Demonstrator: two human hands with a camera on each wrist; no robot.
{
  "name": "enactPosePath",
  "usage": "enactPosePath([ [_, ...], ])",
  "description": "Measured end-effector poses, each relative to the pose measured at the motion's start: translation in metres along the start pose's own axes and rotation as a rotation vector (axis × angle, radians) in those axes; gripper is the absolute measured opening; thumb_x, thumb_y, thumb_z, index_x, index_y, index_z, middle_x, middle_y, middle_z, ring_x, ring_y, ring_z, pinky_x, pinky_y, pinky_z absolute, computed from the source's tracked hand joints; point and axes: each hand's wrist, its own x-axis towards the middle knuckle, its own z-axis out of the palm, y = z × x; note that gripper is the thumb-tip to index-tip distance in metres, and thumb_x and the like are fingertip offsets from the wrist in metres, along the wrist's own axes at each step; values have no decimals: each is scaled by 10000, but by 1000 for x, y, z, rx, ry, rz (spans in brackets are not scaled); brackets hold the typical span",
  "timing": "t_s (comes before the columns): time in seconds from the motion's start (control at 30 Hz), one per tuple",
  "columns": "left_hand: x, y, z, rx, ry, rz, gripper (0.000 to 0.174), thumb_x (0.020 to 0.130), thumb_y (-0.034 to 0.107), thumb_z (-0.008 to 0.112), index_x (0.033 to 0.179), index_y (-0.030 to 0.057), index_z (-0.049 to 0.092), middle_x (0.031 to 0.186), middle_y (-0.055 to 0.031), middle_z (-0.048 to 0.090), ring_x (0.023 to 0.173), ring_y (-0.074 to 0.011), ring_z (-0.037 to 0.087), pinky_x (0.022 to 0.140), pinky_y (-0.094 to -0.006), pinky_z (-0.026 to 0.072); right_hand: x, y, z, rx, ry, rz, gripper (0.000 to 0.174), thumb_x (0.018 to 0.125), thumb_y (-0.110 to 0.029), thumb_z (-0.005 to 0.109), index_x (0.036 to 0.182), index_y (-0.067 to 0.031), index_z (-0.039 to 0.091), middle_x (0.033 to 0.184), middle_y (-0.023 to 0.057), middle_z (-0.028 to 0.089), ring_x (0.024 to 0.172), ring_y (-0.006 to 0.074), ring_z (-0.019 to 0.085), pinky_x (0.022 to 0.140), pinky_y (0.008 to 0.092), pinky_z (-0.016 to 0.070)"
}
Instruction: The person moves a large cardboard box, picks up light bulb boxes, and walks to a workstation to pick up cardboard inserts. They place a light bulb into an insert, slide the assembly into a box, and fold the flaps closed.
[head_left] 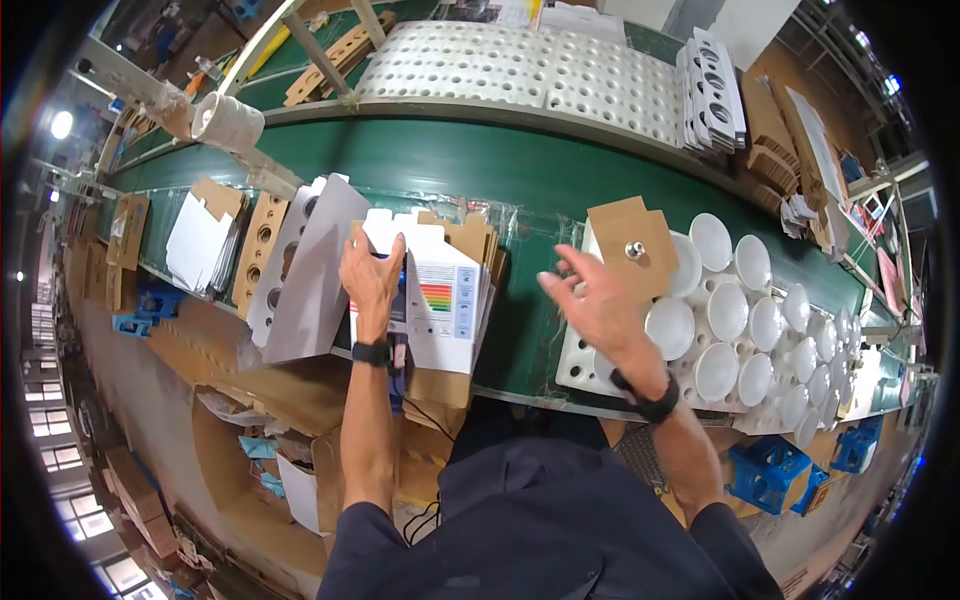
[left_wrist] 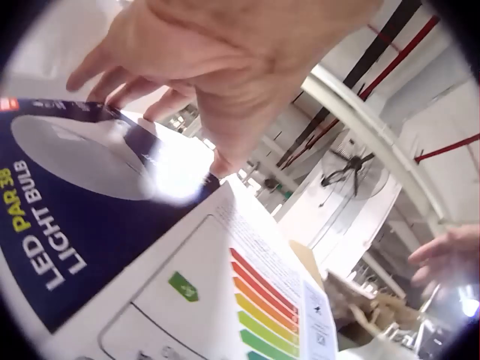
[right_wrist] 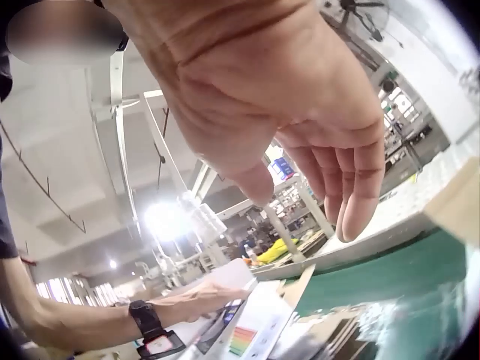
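Observation:
My left hand (head_left: 370, 280) holds the upper edge of a printed light bulb box (left_wrist: 97, 232). In the left wrist view its thumb lies at the near corner and the fingers at the far side. The dark blue face reads LED PAR 38 LIGHT BULB, and the white side carries a coloured energy label (head_left: 436, 296). White flaps (head_left: 415, 232) stand up at the box's top. My right hand (head_left: 605, 305) is raised over the green bench, its fingers loosely extended and holding nothing. Near it, a brown cardboard piece (head_left: 615, 225) lies over the white bulb tray (head_left: 575, 370).
Several round white bulbs (head_left: 727, 310) stand in trays on the right. Grey-white boards (head_left: 315, 270) and a brown holed strip (head_left: 262, 245) lean at left. White perforated trays (head_left: 460, 65) line the shelf behind the green bench (head_left: 420, 150). Blue stools (head_left: 768, 470) stand below.

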Motion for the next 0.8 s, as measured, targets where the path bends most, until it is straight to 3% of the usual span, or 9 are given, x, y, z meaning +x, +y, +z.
enactPosePath([
  [0.1,-15,27,-64,-524,-22,76,607,814,318,774,1272,-39,599,1228,-232,631,1131,-362,623,980,-397,484,-5,-21,36,283,-37,-127,768,918,-485,701,1442,23,460,1278,203,620,1035,288,663,888,375,534],
  [0.23,-43,39,-102,-751,-186,223,733,816,208,755,1435,-59,469,1413,-237,550,1326,-293,522,1121,-382,388,-24,-68,33,481,-136,-213,583,1001,-378,620,1428,-3,492,1269,184,621,1019,201,637,857,315,524],
  [0.33,-53,41,-112,-1242,-244,159,770,816,168,718,1483,-61,407,1426,-247,532,1337,-303,510,1132,-411,371,-30,-74,14,446,-66,6,463,1034,-300,556,1389,-5,527,1267,158,623,1011,168,624,840,287,518],
  [0.47,-63,59,-122,-1336,-476,274,739,858,212,624,1492,-82,384,1442,-204,527,1325,-270,512,1134,-395,360,-28,-47,14,500,193,-104,467,1004,-311,592,1361,-12,552,1303,159,605,1226,225,551,993,346,461],
  [0.53,-60,62,-124,-1398,-549,313,716,893,289,575,1491,-64,400,1411,-178,561,1282,-251,545,1099,-372,399,-39,-59,11,328,399,-445,594,931,-420,695,1358,-30,560,1352,180,570,1370,306,429,1109,423,361],
  [0.6,-59,62,-117,-1406,-869,222,655,930,333,516,1457,-51,456,1354,-164,603,1197,-209,599,1013,-337,468,-38,-44,-14,196,319,-541,680,830,-515,776,1293,-46,605,1383,163,551,1421,372,352,1153,470,297],
  [0.67,-63,46,-86,-1605,-1004,32,522,967,399,463,1265,-7,602,1082,-129,700,945,-194,696,804,-311,560,-32,-38,-39,-140,-132,-839,656,766,-513,828,1214,-70,644,1377,117,562,1385,379,398,1132,487,328],
  [0.7,-65,40,-75,-1716,-1073,-34,501,978,434,448,1185,18,634,964,-112,719,849,-200,715,742,-312,582,-34,-36,-46,-53,-229,-783,482,764,-339,864,1121,-80,671,1321,85,600,1300,338,496,1068,442,409],
  [0.8,-75,33,-47,-1804,-1078,-266,482,996,457,436,1134,41,638,895,-89,710,795,-204,712,718,-324,593,-37,-20,-46,-11,-139,-594,349,762,-136,859,1059,-60,692,1197,72,660,1202,276,575,993,379,462],
])
